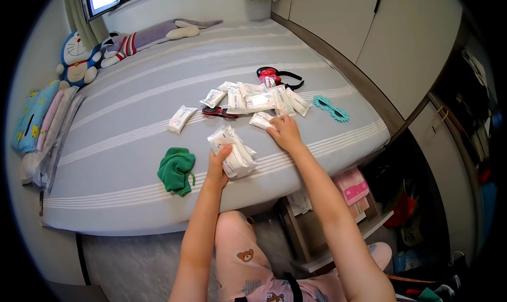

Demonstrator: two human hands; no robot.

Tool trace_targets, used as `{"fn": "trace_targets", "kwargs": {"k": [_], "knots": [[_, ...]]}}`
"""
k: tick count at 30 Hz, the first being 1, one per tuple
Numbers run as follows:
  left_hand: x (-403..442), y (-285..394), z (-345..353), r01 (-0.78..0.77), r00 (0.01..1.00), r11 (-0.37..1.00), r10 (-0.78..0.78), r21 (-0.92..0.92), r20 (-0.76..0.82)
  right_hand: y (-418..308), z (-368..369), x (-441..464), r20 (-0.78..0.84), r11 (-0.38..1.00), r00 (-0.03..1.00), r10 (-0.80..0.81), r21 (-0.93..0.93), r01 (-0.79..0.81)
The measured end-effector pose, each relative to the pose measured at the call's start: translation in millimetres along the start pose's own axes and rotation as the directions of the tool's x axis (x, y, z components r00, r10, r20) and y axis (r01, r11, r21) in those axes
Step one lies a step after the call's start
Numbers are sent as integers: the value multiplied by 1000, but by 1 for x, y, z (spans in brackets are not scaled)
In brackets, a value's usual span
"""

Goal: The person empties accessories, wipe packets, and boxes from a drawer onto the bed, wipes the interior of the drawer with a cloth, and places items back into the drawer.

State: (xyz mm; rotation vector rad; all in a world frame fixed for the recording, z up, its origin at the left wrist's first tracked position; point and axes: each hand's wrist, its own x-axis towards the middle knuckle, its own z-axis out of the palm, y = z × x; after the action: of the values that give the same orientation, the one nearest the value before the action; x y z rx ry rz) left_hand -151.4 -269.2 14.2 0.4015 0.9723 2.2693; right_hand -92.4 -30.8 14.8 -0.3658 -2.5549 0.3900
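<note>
My left hand point(219, 163) is closed around a stack of small white wipes packs point(237, 157), held over the near part of the bed. Further right, my right hand point(285, 133) has its fingers on a single white pack point(261, 121) lying on the sheet. Beyond it spreads a loose pile of similar packs point(260, 101). One more pack point(181, 119) lies apart on the left. Red-and-black glasses point(219, 112) rest at the pile's left edge. A crumpled green cloth point(177, 170) lies left of my left hand.
Blue flower-edged sunglasses point(331, 109) and a black headband with a red bow point(280, 77) lie on the bed point(121, 138). An open drawer point(311, 244) holding a pink package point(350, 186) juts out below the bed's edge. Plush toys point(79, 59) sit at the back left.
</note>
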Motion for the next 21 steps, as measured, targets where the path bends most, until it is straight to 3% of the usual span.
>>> {"fn": "trace_targets", "kwargs": {"k": [1, 4, 7, 9, 11, 13, 16, 17, 20, 21], "knots": [[-2, -1, -1, -9, 1000, 1000, 9, 13, 0, -3, -7, -4, 118, 993, 992, 54, 94, -66], [-12, -3, 6, -61, 997, 997, 63, 51, -35, -7, -15, -30, 72, 974, 990, 124, 184, -135], [-29, -10, 23, -18, 999, 995, 22, 95, -40, -2, -29, -64, 77, 959, 979, 187, 200, -199], [-41, -21, 36, 33, 999, 992, -31, 123, -20, 2, -61, -86, 250, 884, 924, 291, 300, -359], [-58, -37, 56, 146, 989, 988, -146, 55, -4, 28, -74, -113, 363, 763, 867, 342, 432, -482], [-71, -61, 76, 222, 973, 974, -224, 43, 56, 31, -104, -147, 289, 580, 831, 475, 607, -543], [-92, -112, 98, 358, 909, 931, -366, 77, 198, 77, -116, -205, 223, 295, 767, 602, 830, -473], [-100, -131, 106, 432, 874, 895, -445, 110, 195, 94, -113, -225, 152, 280, 757, 636, 868, -410], [-120, -189, 125, 618, 749, 755, -650, 216, 127, 124, -125, -281, 329, 194, 580, 746, 726, -660], [-122, -210, 125, 669, 710, 708, -699, 227, 85, 129, -120, -292, 319, 185, 544, 777, 710, -680]]}}
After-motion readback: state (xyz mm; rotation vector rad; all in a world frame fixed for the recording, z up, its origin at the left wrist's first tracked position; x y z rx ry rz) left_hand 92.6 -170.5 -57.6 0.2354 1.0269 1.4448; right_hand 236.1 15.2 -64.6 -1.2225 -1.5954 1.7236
